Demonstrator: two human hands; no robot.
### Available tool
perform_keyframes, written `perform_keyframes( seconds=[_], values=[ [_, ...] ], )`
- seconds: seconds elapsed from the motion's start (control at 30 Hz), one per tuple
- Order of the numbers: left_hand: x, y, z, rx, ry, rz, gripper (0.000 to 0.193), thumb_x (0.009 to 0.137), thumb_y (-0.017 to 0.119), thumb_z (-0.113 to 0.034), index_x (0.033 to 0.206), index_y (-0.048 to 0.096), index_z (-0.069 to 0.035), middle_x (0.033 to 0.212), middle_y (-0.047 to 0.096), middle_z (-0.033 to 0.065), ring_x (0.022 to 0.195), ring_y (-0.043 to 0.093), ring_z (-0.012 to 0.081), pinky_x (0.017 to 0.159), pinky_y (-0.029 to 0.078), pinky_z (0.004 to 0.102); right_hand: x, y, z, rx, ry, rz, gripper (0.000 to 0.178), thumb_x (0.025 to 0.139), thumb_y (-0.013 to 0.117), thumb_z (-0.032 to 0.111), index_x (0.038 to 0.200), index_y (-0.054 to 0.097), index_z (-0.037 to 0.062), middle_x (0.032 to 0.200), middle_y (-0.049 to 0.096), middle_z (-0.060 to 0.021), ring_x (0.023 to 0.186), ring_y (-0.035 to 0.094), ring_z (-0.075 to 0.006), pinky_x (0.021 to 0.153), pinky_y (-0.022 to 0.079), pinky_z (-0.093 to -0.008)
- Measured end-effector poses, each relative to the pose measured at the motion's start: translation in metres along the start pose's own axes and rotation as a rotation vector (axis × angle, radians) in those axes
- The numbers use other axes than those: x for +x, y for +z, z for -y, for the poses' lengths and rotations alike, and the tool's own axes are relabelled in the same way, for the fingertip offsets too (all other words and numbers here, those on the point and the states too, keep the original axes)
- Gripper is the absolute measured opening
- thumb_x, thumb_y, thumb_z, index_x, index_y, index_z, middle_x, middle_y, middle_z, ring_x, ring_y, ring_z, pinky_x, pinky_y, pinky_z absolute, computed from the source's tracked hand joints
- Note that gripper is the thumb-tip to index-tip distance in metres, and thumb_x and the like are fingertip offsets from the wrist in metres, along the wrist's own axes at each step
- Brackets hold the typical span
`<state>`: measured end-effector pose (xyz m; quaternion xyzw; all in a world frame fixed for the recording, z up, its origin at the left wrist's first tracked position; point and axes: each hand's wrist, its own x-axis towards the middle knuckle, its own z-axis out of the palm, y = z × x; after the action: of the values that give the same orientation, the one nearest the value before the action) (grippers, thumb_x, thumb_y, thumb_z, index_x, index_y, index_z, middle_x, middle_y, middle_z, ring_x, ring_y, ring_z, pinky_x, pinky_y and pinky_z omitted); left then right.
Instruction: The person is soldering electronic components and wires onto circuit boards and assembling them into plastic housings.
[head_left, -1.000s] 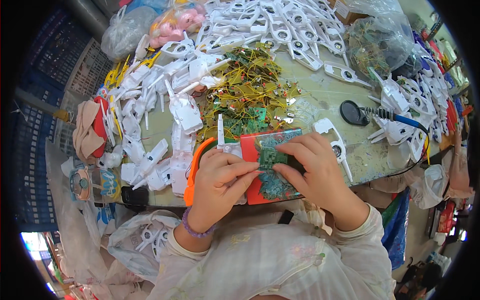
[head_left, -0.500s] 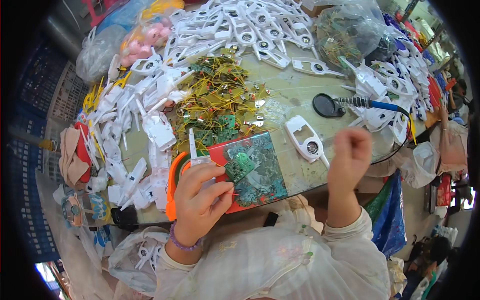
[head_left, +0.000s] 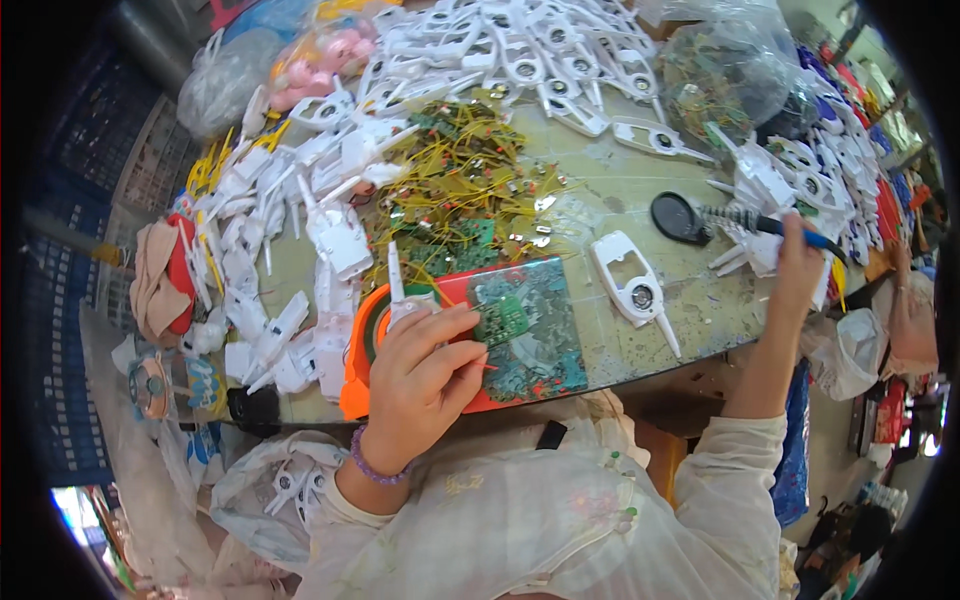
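Observation:
My left hand point(head_left: 425, 375) is closed at the edge of a small green circuit board point(head_left: 503, 320), above a worn, stained work board point(head_left: 545, 350) with a red edge. A short red wire pokes out by its fingertips. Under and behind those fingers, a white plastic casing with a pointed tip point(head_left: 395, 270) is partly hidden. Off to the right, my right hand point(head_left: 797, 262) has its fingers around the blue handle of a soldering iron point(head_left: 765, 224). The iron's coiled guard points left, towards a round black holder point(head_left: 678, 217).
A white casing half with a round speaker point(head_left: 640, 295) lies right of the work board. Wired circuit boards point(head_left: 460, 190) are heaped behind it. White casings point(head_left: 520, 50) pile up at the back, with more at left point(head_left: 335, 240). An orange tape dispenser point(head_left: 357, 365) stands beside my left hand.
My right hand has moved right and up to the soldering iron and taken hold of its handle. The green circuit board in my left hand has turned slightly.

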<state>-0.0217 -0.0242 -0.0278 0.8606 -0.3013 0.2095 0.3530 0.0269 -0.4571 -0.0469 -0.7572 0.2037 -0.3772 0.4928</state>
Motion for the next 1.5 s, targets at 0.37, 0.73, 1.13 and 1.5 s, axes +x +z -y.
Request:
perform_keyframes(
  seconds=[0.37, 0.73, 1.13, 1.5],
  values=[
    [0.005, -0.008, 0.003, -0.029, -0.014, 0.014, 0.021, 0.067, 0.073, 0.0, 0.086, 0.064, -0.003, 0.11, 0.064, 0.0109, 0.093, 0.064, 0.0289, 0.076, 0.053, 0.0362, -0.089, -0.058, 0.075, -0.7, -1.269, -0.527, 0.023, 0.09, 0.057, 0.006, 0.11, 0.047, 0.0021, 0.07, 0.046, -0.008, 0.054, 0.04, -0.0173, 0.049, 0.032, -0.0265],
    [-0.001, -0.012, -0.004, 0.027, 0.02, 0.052, 0.021, 0.067, 0.073, -0.002, 0.086, 0.063, -0.002, 0.108, 0.065, 0.0113, 0.096, 0.064, 0.029, 0.077, 0.053, 0.0363, -0.169, 0.017, 0.105, 0.642, -0.551, 0.319, 0.026, 0.096, 0.048, 0.03, 0.085, 0.046, 0.0065, 0.061, 0.04, -0.0019, 0.049, 0.037, -0.0138, 0.049, 0.029, -0.0284],
    [-0.003, -0.009, 0.002, -0.047, 0.032, 0.089, 0.021, 0.067, 0.072, -0.001, 0.085, 0.061, 0.0, 0.108, 0.065, 0.0132, 0.095, 0.065, 0.0302, 0.077, 0.055, 0.0369, -0.177, 0.029, 0.098, 0.681, -0.936, 0.555, 0.023, 0.089, 0.057, 0.028, 0.082, 0.051, 0.007, 0.062, 0.049, -0.0011, 0.044, 0.044, -0.0126, 0.038, 0.034, -0.0262],
    [-0.003, -0.009, 0.0, -0.029, 0.029, 0.089, 0.021, 0.067, 0.072, -0.001, 0.085, 0.062, 0.001, 0.11, 0.064, 0.0133, 0.096, 0.064, 0.0308, 0.078, 0.054, 0.0374, -0.179, 0.032, 0.101, 0.633, -0.99, 0.667, 0.02, 0.085, 0.066, 0.022, 0.09, 0.056, 0.0063, 0.063, 0.05, 0.0002, 0.046, 0.045, -0.0116, 0.038, 0.035, -0.0233]
  ],
)
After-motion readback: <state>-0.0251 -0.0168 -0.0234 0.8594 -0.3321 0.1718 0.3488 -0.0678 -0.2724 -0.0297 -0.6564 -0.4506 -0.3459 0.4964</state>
